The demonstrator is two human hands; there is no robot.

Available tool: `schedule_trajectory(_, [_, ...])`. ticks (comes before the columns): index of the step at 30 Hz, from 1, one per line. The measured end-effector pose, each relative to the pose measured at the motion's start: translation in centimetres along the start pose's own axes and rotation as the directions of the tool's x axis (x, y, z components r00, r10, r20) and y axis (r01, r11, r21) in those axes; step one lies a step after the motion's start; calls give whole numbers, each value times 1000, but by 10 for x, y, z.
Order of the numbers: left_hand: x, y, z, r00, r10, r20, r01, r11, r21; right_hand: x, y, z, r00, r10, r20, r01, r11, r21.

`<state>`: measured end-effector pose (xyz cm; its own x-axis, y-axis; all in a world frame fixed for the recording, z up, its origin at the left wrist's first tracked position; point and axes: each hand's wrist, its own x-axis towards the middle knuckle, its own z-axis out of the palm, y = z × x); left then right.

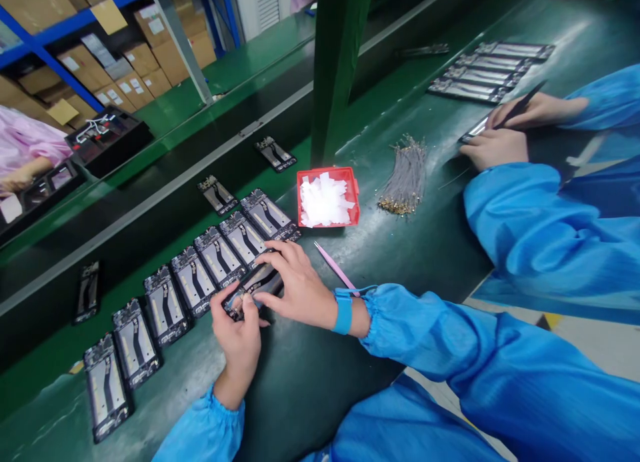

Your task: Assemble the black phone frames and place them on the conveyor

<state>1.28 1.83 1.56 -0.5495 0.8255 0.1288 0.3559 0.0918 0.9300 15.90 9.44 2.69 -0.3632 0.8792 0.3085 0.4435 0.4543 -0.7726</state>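
An open phone assembly point(263, 279), with its circuit board showing, is held tilted just above the green bench. My left hand point(237, 335) grips its near left end between thumb and fingers. From the right, my right hand point(303, 285) wraps over the other end, its thumb close to the left one. A blue band circles the right wrist. Both hands partly cover the assembly. Just beyond them runs a slanted row of several similar phone assemblies point(193, 282), each with a black ribbon cable. Pink tweezers point(336, 269) lie beside the right wrist.
A red tray point(354, 215) holds white paper pieces point(325, 199). Beside it lies a bundle of grey cables point(403, 175). A green post point(340, 69) rises behind. Further phone assemblies point(275, 154) lie on the lower strip. A co-worker's hands point(505, 142) work at the right.
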Motion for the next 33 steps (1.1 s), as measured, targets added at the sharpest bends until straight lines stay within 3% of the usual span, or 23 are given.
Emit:
schedule_trajectory(3, [9,-1,-5,990,-106,92,113,990,-80,7,8,-8,992,-111,55,115,989,-87])
schedule_trajectory(6, [13,-8,-6,957,-162,242,200,969,-142,13,16,-13,939,-267,215,303,940,-157])
schedule_trajectory(8, [13,-10,-4,937,-184,297,237,959,-154,13,18,-12,905,-310,291,369,912,-180])
schedule_trajectory(14, [13,0,-4,943,-220,250,249,964,-91,2,13,-7,895,-351,276,407,895,-182])
schedule_trajectory(21, [20,-6,-8,902,-196,386,275,948,-161,5,16,-10,912,-286,293,346,922,-177])
schedule_trajectory(25, [22,-9,-10,881,-160,445,334,877,-346,7,16,-13,926,-242,288,291,946,-140])
schedule_trajectory(28, [21,-13,-8,901,-160,403,346,825,-446,7,16,-14,952,-140,271,148,989,-9])
schedule_trajectory(33, [11,-22,0,950,-147,277,243,902,-357,7,16,-10,922,-87,377,-40,948,317])
